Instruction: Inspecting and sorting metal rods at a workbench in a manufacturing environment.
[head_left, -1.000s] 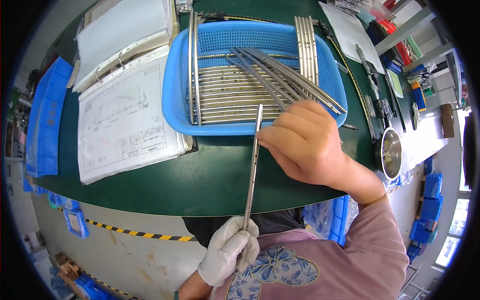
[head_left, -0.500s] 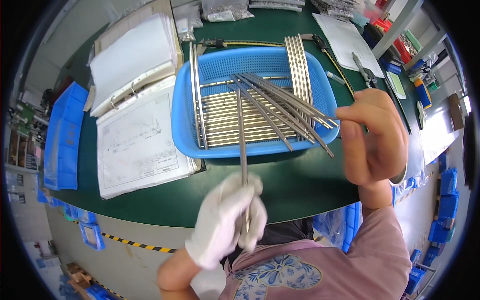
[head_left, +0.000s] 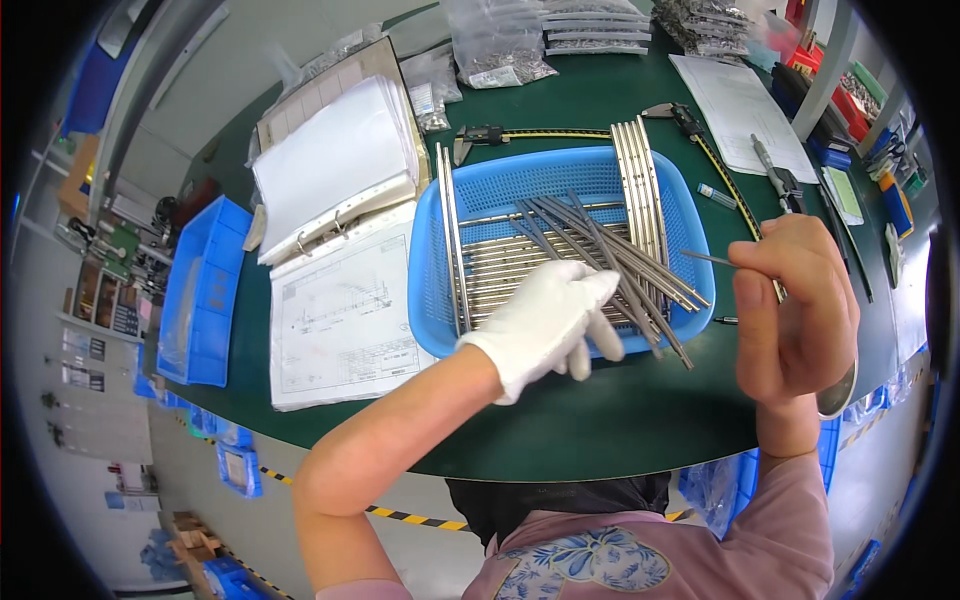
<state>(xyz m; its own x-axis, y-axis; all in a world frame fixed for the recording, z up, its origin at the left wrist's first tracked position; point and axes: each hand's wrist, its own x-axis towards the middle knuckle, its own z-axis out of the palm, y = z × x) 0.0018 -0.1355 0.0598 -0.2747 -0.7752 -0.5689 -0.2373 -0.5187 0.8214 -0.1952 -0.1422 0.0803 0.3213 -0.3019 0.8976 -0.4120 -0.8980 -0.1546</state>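
Your gloved left hand (head_left: 545, 325): nearer, grip cannot be told; loose metal rods (head_left: 640, 262) at its right, slanting far-left to near-right. Your bare right hand (head_left: 800, 305): pinching 1 thin metal pin (head_left: 708, 258).

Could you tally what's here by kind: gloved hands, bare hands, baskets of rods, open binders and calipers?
Gloved left hand: 1
Bare right hand: 1
Blue basket of metal rods: 1
Open binder: 1
Calipers: 2
Total: 6
The rods overlap too much to count.
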